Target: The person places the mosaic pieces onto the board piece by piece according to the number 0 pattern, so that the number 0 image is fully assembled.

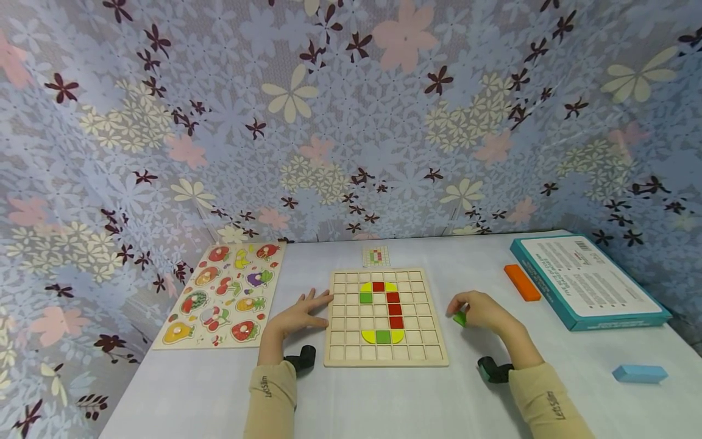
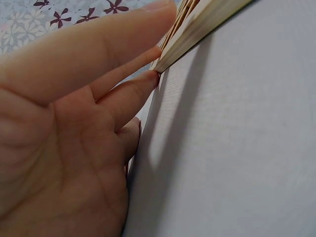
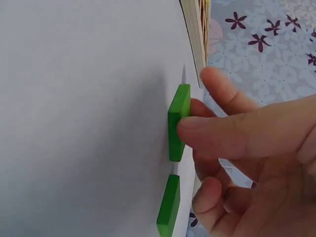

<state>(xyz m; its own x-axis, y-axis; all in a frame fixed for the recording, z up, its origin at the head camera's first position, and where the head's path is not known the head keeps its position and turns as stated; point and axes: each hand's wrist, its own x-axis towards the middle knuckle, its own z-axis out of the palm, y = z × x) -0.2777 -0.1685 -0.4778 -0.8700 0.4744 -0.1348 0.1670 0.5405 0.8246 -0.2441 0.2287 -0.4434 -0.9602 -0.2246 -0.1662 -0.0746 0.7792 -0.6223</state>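
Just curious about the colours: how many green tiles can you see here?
4. Two sit in the grid board: green tile upper left, another at the bottom. Right hand pinches one; a fourth lies beside it. More may be hidden.

grid board [image 1: 386, 358]: pale wood, matt | green tile [image 3: 178, 121]: smooth painted | table [image 1: 384, 402]: matt cloth

The left hand [image 1: 298, 315] lay flat, fingers spread — the right hand [image 1: 482, 311] curled, fingertips pinching, both forearms extended forward.
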